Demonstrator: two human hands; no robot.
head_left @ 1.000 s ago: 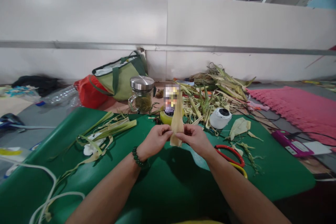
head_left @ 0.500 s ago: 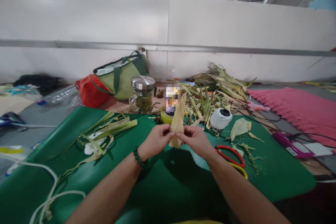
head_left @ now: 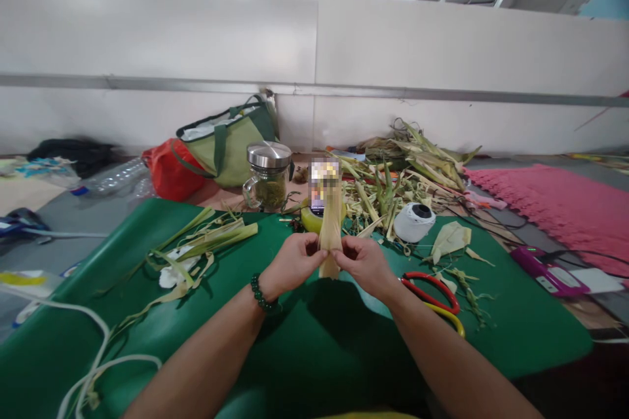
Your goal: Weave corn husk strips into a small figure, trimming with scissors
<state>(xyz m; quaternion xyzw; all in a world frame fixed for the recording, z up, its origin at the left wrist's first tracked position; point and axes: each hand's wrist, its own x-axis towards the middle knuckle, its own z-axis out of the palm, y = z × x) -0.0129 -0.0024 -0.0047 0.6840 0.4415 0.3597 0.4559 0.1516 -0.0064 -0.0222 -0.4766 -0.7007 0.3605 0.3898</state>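
Corn husk strip (head_left: 330, 230) upright at centre above green mat (head_left: 314, 353), pinched low on opposite edges by left hand (head_left: 295, 263) and right hand (head_left: 367, 264), the two almost touching, apparently to keep it spread flat. Phone (head_left: 317, 198) behind, propped upright, presumably for viewing. Looped handles (head_left: 446, 287), likely scissors, near right; white thread spool (head_left: 413, 226) farther, perhaps for easy reach.

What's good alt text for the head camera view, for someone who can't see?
A person's left hand and right hand pinch a husk-like strip above a green mat; leafy scraps and a lidded glass mug sit beyond.
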